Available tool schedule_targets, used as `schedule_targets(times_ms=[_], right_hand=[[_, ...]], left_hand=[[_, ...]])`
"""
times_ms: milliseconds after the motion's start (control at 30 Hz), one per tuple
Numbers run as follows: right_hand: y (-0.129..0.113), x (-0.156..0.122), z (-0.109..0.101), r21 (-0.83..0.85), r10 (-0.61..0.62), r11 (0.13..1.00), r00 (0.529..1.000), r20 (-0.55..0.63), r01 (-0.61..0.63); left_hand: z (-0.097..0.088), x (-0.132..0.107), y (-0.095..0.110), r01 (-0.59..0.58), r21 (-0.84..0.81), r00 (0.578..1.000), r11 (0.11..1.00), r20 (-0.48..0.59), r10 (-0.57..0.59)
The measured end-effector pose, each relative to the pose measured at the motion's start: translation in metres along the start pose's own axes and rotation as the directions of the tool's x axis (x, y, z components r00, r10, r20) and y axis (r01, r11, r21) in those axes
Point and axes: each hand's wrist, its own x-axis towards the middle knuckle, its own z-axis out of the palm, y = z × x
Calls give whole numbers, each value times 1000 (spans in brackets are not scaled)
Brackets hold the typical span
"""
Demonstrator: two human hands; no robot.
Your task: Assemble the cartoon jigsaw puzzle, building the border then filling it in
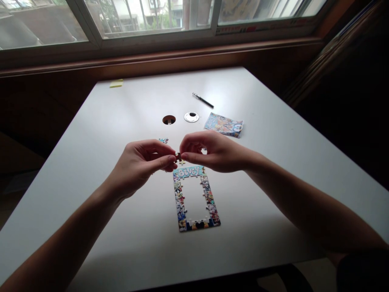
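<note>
Between my two hands is a small dark puzzle piece (pixel 178 156), raised over the table and pinched from both sides. My left hand (pixel 146 160) grips its left edge with thumb and fingertips. The thumb and forefinger of my right hand (pixel 212 151) close on its right edge. Just below them lies a joined puzzle border (pixel 180 202), a rectangular frame with a light blue lettered top and a bare middle. Loose puzzle pieces (pixel 164 140) lie behind my left hand, partly hidden by the hands.
A colourful printed sheet (pixel 225 124) lies beyond my right hand. Farther back are a black pen (pixel 203 100), a round silver cover (pixel 191 117) and a cable hole (pixel 169 120). A yellow sticky note (pixel 116 83) is near the white table's (pixel 91 162) far left corner, below a window.
</note>
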Motion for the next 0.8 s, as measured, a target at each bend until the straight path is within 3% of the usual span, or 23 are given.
schedule_targets(times_ms=[200, 300, 433, 600, 700, 800], right_hand=[[-8, -3, -6, -38, -23, 999, 995, -93, 20], [-1, -3, -16, -189, 101, 975, 990, -96, -117], [23, 2, -21, -446, 327, 836, 943, -61, -319], [43, 6, -13, -524, 416, 780, 909, 27, -342], [45, 6, -9, -544, 416, 771, 909, 37, -331], [47, 8, -5, -567, 457, 741, 889, 35, -359]], left_hand=[[-5, -3, 5, -103, 94, 994, 990, -36, 107], [-17, 2, 4, -174, 295, 970, 940, -115, 216], [-42, 15, -7, -143, 621, 950, 771, -133, 283], [-68, 28, -31, -102, 863, 977, 495, -7, 213], [-73, 32, -43, -89, 891, 993, 446, 43, 112], [-73, 34, -51, -98, 902, 994, 420, 64, 94]])
